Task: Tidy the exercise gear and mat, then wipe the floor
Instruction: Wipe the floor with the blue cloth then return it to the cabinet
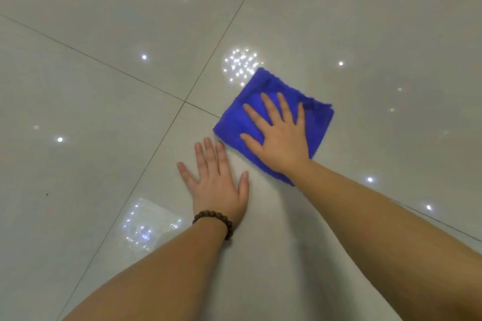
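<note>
— What have you got on the left side?

— I see pale glossy floor tiles (78,86) with dark grout lines crossing near the middle, and small bright light reflections scattered over them. Low on the left there is a sparkly patch of reflected light (146,227) beside my left forearm.

— And the left hand?

— My left hand (216,187) lies palm down, flat on the bare floor. Its fingers (208,154) are straight and only slightly spread, the thumb out to the right. It holds nothing; it only rests on the tile. A bracelet of dark brown beads (214,219) sits round that wrist.

— Where is the cloth?

— The blue cloth (260,91) lies folded on the floor just right of the grout crossing, up and to the right of my left hand. The left fingertips come very close to its near corner; I cannot tell whether they touch it.

— The right hand, then?

— My right hand (281,138) presses flat on top of the cloth. The fingers (268,107) are straight and fanned apart, not curled round the fabric, so it is a press and not a pinch. The cloth shows past the hand on every side but the wrist side. Just beyond its far corner is a round cluster of bright glints (241,65) on the tile.
</note>
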The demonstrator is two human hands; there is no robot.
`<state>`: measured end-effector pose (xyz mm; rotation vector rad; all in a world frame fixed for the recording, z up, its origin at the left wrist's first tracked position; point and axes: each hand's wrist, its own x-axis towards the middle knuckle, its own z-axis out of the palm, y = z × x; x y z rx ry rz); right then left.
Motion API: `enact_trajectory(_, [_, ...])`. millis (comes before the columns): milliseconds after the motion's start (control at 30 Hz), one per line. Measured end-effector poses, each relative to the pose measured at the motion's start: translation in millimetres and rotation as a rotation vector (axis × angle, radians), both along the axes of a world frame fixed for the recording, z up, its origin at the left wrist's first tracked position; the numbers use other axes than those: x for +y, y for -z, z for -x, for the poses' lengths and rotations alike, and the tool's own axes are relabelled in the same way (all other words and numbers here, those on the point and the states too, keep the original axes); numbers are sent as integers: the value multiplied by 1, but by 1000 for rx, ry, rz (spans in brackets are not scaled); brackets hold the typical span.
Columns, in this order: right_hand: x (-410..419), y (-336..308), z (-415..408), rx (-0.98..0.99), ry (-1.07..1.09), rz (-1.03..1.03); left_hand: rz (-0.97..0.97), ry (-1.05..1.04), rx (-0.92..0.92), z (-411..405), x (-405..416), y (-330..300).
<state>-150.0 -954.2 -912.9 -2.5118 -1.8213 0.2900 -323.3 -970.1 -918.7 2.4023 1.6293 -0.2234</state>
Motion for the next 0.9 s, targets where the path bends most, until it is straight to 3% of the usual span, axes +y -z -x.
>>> enact_trajectory(33, [4,0,-9,1,-180,17,0,2,-3,0,0,1])
enact_trajectory(67, [12,-1,-33,-14,-193,8,-2,4,-4,0,1,2])
enact_trajectory(100, [21,-1,-59,-25,-32,-12,-9,4,-9,0,0,3])
enact_trajectory(200, [46,-2,-98,54,790,-34,-18,9,-28,1,-1,3])
enact_trajectory(233, [56,0,-80,28,817,-29,-19,13,-18,0,-1,3])
enact_trajectory(267, [65,0,-51,7,664,-38,-15,11,-10,0,0,3])
enact_trajectory(367, [82,-1,22,6,-198,6,-13,3,-8,1,1,4])
enact_trajectory(400, [91,-3,18,0,-372,37,-9,4,-11,1,1,4])
enact_trajectory(433, [102,-3,3,-30,-402,35,-3,7,-15,1,1,3])
enact_trajectory(567, [125,1,-24,18,359,-4,-14,4,-34,0,0,3])
enact_trajectory(600, [123,-1,-2,24,336,-5,-6,4,-32,0,0,2])
enact_trajectory(700, [100,-5,62,34,-189,37,-2,-1,-25,0,0,0])
enact_trajectory(733, [91,-6,56,22,-258,50,-4,2,-18,-1,0,0])
enact_trajectory(767, [85,-6,36,-9,-222,42,-11,4,-13,-1,0,0])
enact_trajectory(900, [23,-2,-69,-25,434,52,2,11,16,1,-2,1])
